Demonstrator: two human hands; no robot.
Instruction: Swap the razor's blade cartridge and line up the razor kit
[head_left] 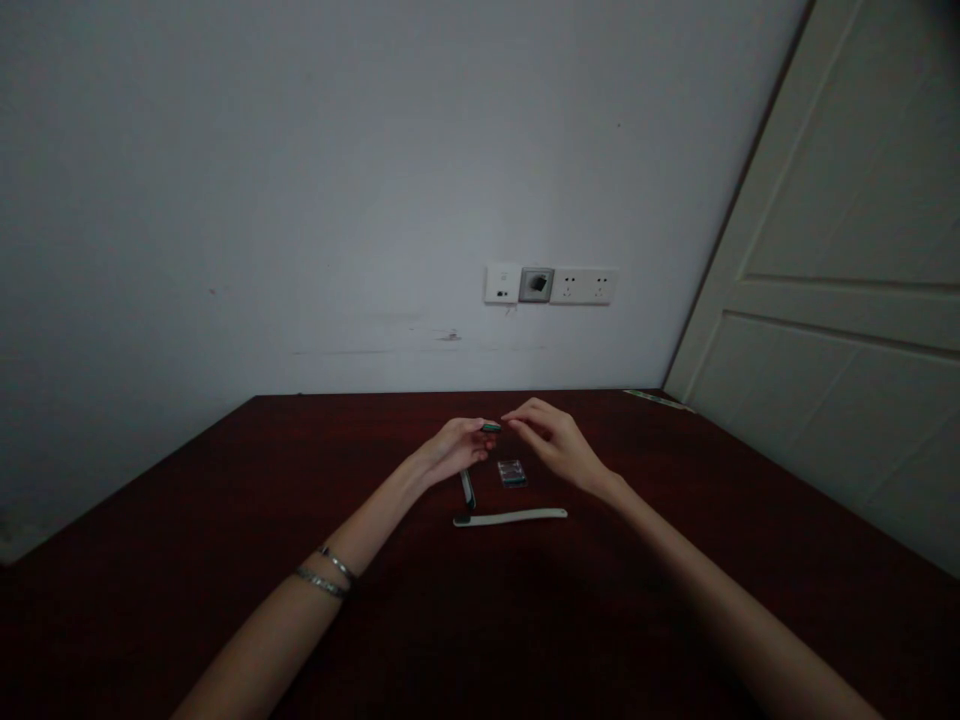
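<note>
Behind the small clear pack (513, 473), a pale wall (375, 200) fills most of the view, scuffed low down. Beneath the pack spreads a dark red worktop (225, 470), its back edge along the wall. Well to the pack's right leans into view a pale, grooved panel (847, 250). The person's left hand (459, 446) is just beyond the pack on its left, and the right hand (553, 437) just beyond it on its right. On the wall behind the pack runs a row of sockets (551, 286). A long pale strip (517, 517), dark at one end, lies in front of the pack; a second strip (469, 489), partly hidden by the left hand, lies to its left. Two silvery bracelets (324, 580) circle the left forearm, left and in front of the pack. Smallest, a green-and-dark piece (491, 427) sits above and beyond the pack, pinched in the left grip; the right grip is narrow beside it, and whether it pinches anything cannot be told.
</note>
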